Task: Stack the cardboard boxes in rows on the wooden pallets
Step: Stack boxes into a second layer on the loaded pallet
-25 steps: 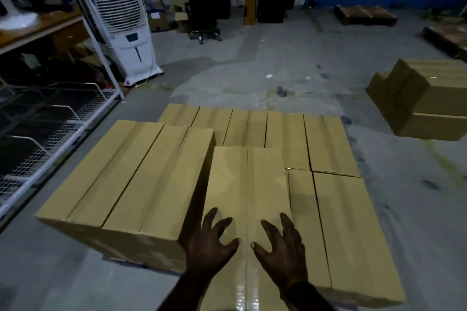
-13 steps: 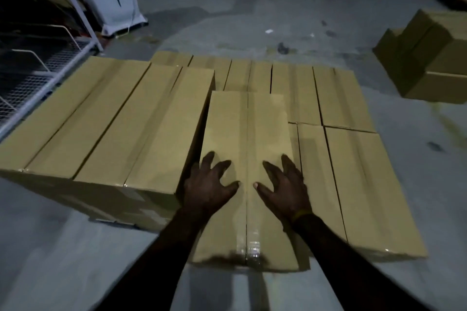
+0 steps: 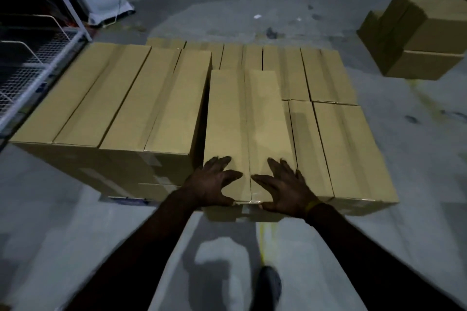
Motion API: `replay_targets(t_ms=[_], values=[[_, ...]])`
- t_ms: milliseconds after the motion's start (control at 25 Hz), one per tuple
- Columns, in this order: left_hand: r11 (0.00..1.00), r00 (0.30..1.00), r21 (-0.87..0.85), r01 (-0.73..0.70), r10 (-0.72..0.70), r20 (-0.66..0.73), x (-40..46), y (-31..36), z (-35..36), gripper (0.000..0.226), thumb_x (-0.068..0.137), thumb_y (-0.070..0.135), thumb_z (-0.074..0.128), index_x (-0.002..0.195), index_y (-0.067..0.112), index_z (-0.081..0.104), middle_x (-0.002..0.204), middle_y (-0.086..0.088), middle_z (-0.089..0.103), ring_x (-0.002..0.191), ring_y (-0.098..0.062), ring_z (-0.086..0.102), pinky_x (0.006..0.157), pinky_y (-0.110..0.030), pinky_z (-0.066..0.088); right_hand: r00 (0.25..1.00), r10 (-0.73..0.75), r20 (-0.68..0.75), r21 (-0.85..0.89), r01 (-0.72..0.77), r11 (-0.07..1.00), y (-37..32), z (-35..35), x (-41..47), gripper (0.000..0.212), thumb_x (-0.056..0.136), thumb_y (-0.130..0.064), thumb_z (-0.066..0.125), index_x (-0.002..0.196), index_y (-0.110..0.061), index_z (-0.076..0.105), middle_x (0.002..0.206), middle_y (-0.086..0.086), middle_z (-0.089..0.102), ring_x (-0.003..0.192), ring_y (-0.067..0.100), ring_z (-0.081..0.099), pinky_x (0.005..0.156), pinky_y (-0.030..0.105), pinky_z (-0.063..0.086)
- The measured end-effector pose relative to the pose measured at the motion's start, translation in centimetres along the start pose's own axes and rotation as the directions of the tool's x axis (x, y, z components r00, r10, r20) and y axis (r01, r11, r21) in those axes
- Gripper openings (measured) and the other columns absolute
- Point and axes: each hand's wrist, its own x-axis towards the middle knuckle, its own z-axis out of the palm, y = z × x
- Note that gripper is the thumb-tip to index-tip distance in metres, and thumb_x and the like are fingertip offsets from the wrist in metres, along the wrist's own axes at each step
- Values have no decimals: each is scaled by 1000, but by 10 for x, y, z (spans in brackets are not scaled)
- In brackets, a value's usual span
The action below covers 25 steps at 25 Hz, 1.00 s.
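floor (image 3: 252,2) grey concrete | carries: box rows (image 3: 328,134), box pile (image 3: 417,40)

both forearms are bare, with no sleeves in view. the left hand (image 3: 211,182) wears nothing. the right hand (image 3: 286,188) has a thin yellow band (image 3: 311,206) around its wrist. lower down, a dark shoe (image 3: 270,285) shows, blurred.

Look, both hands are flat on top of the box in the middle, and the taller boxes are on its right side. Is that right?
Not quite. The head view shows the left hand and right hand spread on the middle box, but the taller boxes stand on its left. The boxes on its right are lower.
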Motion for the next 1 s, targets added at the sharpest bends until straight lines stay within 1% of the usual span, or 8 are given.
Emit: replay_targets(t_ms=[80, 200, 400, 680, 840, 920, 1000], values=[[998, 999, 47, -31, 31, -10, -4, -3, 5, 87, 77, 61, 69, 150, 48, 23, 166, 2, 1, 151, -30, 1, 117, -59, 22, 1000, 9, -3, -17, -9, 1000, -3, -1, 3, 81, 80, -61, 67, 147, -55, 22, 165, -1, -9, 150, 29, -14, 116, 62, 3], [997, 999, 71, -13, 16, -44, -3, -10, 3, 86, 79, 54, 71, 150, 45, 23, 166, 0, 3, 151, -31, 5, 116, -59, 24, 1000, 3, -22, -33, -3, 999, -10, -6, 14, 79, 81, -60, 67, 147, -56, 24, 165, -1, -5, 151, 30, -10, 117, 62, 6], [992, 998, 123, -12, 19, -54, 7, -29, -12, 87, 77, 53, 73, 149, 45, 26, 164, -1, 10, 149, -28, 15, 113, -56, 32, 999, -3, -53, 6, 3, 1000, -18, -11, 33, 76, 81, -58, 68, 146, -55, 28, 165, -3, -1, 151, 29, -8, 117, 62, 6], [988, 1000, 155, 11, -8, -21, 17, -41, -31, 85, 79, 53, 71, 149, 49, 24, 164, 4, 7, 149, -23, 15, 114, -61, 24, 997, -3, -75, 30, 6, 1000, -20, -15, 51, 75, 80, -59, 68, 145, -53, 30, 165, -3, 1, 151, 30, -6, 117, 63, 8], [992, 999, 115, 45, -44, -14, 21, -48, -39, 84, 80, 51, 73, 149, 49, 25, 164, 8, 7, 149, -22, 14, 113, -63, 26, 995, -3, -98, 24, 5, 1000, -19, -18, 61, 75, 80, -60, 67, 145, -53, 31, 165, -2, 3, 151, 31, -4, 117, 63, 9], [994, 998, 100, 51, -48, -27, 23, -51, -40, 84, 80, 51, 73, 149, 49, 26, 164, 8, 9, 148, -21, 18, 111, -60, 31, 995, -3, -101, 17, 5, 1000, -17, -20, 66, 75, 79, -61, 68, 144, -54, 31, 165, -2, 4, 151, 31, -3, 116, 63, 10], [993, 997, 102, 57, -52, -53, 24, -51, -42, 82, 81, 50, 73, 149, 48, 28, 164, 7, 12, 146, -21, 23, 107, -51, 39, 994, 2, -106, 17, 0, 1000, -15, -23, 72, 75, 78, -61, 69, 144, -54, 32, 165, -2, 5, 151, 31, -2, 116, 63, 10]])
